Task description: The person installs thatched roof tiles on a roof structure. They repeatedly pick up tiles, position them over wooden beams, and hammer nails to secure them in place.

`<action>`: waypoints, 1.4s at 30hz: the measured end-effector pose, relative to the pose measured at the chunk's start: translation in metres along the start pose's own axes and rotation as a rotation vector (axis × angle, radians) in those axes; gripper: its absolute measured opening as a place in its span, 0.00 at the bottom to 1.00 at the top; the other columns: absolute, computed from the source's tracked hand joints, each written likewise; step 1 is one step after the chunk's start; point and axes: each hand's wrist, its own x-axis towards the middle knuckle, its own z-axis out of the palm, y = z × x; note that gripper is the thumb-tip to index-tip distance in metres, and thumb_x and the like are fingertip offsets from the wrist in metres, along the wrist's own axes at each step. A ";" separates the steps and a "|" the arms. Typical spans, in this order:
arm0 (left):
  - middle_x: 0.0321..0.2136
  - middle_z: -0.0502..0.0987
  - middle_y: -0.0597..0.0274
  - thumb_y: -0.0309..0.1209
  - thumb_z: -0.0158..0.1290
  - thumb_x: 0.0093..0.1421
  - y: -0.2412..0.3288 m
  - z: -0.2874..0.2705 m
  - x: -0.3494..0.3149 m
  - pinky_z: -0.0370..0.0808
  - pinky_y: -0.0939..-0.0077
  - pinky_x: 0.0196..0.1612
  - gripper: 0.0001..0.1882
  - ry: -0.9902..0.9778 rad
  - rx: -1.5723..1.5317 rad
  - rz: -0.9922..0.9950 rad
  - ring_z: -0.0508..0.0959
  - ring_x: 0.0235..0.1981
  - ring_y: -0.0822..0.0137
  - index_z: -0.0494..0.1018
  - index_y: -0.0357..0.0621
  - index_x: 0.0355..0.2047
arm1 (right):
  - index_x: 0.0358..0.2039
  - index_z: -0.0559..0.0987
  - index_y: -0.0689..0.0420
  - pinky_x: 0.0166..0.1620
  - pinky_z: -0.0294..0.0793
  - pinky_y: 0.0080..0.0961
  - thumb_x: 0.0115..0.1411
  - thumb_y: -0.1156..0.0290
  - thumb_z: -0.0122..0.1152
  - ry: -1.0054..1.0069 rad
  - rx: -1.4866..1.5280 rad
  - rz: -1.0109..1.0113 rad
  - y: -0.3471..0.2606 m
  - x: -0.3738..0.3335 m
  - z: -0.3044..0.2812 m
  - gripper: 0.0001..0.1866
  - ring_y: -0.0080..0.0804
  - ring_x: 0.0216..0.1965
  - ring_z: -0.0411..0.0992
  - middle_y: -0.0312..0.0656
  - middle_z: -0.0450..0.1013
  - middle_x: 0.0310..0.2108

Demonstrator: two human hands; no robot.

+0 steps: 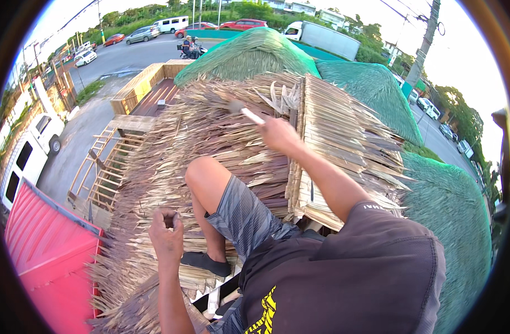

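Note:
I sit on a roof of dry brown thatch (227,150), one knee raised. My right hand (279,135) reaches forward, wrapped round the pale handle of a hammer (254,117). The hammer's head is smeared by motion, just above the thatch near the ridge. My left hand (167,234) is lifted beside my shin, above the thatch. Its fingers curl in to meet the thumb; whether something small is pinched there, I cannot make out. To the right of the hammer, a neat panel of lighter palm leaf (338,133) lies along the roof, with loose leaf ends (283,99) sticking up beside its top.
The thatch slopes down on the left toward a wooden slatted frame (107,167) and a red metal roof (49,250). Green-netted thatch roofs (255,53) rise ahead and to the right. A utility pole (424,44) stands beyond. Vehicles and a motorcycle (191,50) are on the road below.

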 end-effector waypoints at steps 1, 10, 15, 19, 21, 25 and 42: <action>0.28 0.76 0.62 0.19 0.56 0.60 0.001 0.005 0.000 0.73 0.77 0.33 0.07 -0.026 -0.033 0.003 0.74 0.27 0.74 0.73 0.36 0.39 | 0.38 0.79 0.66 0.37 0.78 0.46 0.67 0.54 0.57 0.001 0.046 0.050 0.027 0.001 -0.008 0.23 0.52 0.30 0.79 0.56 0.80 0.31; 0.29 0.78 0.61 0.18 0.53 0.60 -0.002 0.036 -0.010 0.74 0.75 0.35 0.08 -0.294 -0.208 0.007 0.76 0.29 0.73 0.76 0.35 0.40 | 0.52 0.65 0.71 0.51 0.77 0.44 0.47 0.49 0.77 0.186 -0.021 0.414 0.151 -0.021 0.022 0.46 0.59 0.48 0.77 0.64 0.77 0.43; 0.29 0.78 0.63 0.19 0.53 0.62 -0.020 0.034 -0.013 0.75 0.78 0.34 0.07 -0.310 -0.340 -0.162 0.76 0.29 0.75 0.75 0.35 0.41 | 0.50 0.73 0.65 0.49 0.79 0.49 0.63 0.72 0.54 0.214 -0.150 0.457 0.165 0.003 -0.004 0.16 0.58 0.49 0.78 0.61 0.78 0.46; 0.29 0.78 0.63 0.21 0.52 0.65 -0.024 0.029 -0.014 0.76 0.79 0.33 0.05 -0.281 -0.326 -0.134 0.76 0.28 0.76 0.73 0.35 0.40 | 0.39 0.81 0.60 0.43 0.78 0.51 0.61 0.73 0.52 0.507 -0.403 0.332 0.146 0.010 -0.112 0.11 0.58 0.41 0.79 0.60 0.79 0.38; 0.30 0.78 0.63 0.21 0.50 0.66 -0.016 0.039 -0.013 0.77 0.80 0.33 0.04 -0.256 -0.466 -0.196 0.77 0.28 0.76 0.72 0.35 0.40 | 0.39 0.79 0.61 0.40 0.77 0.53 0.58 0.76 0.53 0.665 -0.301 0.247 0.115 0.010 -0.161 0.10 0.60 0.37 0.79 0.61 0.79 0.33; 0.33 0.79 0.63 0.23 0.49 0.69 0.019 0.072 -0.009 0.77 0.77 0.39 0.04 -0.276 -0.585 -0.115 0.78 0.35 0.74 0.70 0.37 0.43 | 0.46 0.78 0.59 0.36 0.79 0.49 0.55 0.74 0.58 0.684 -0.107 -0.153 0.021 -0.031 -0.176 0.16 0.56 0.33 0.79 0.57 0.79 0.30; 0.46 0.72 0.72 0.32 0.50 0.72 -0.038 -0.223 -0.023 0.70 0.79 0.51 0.13 0.164 -0.823 -0.212 0.71 0.47 0.78 0.69 0.48 0.54 | 0.40 0.68 0.58 0.32 0.77 0.47 0.55 0.71 0.64 -0.384 0.608 -1.431 -0.369 -0.231 0.097 0.16 0.53 0.30 0.78 0.50 0.76 0.27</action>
